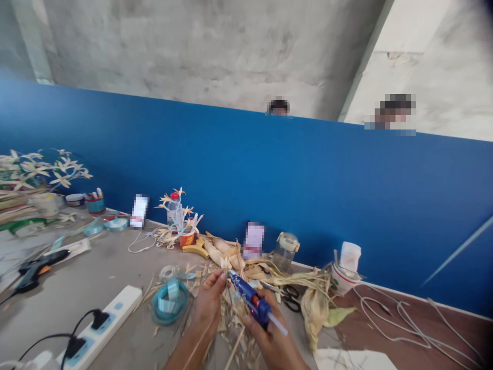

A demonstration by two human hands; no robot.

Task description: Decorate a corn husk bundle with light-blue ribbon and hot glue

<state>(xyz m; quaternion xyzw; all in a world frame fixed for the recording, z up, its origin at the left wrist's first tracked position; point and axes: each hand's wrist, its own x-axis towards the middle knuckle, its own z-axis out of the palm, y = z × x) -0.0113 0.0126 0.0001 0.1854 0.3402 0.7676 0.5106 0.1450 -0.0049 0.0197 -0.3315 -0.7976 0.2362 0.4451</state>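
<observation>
My right hand [268,321] is wrapped round a blue hot glue gun [250,298], with a clear glue stick [278,325] poking out of its back end. The nozzle points away from me, up against a small pale husk flower [225,263]. Between the fingertips of my left hand [211,290] that flower is pinched by its base; a thin stem seems to hang below, partly hidden. Under both hands lie scattered dry corn husk strips [231,329]. Left of my left hand sits a roll of teal ribbon [169,303]. Black-handled scissors [291,298] lie to the right of the glue gun.
A white power strip [102,329] with black plugs stands at front left, near a black glue gun [38,270]. Corn husks [308,280], a lidded jar [286,252] and a white cup [344,280] line the blue partition [231,169]. White cables [408,324] lie right.
</observation>
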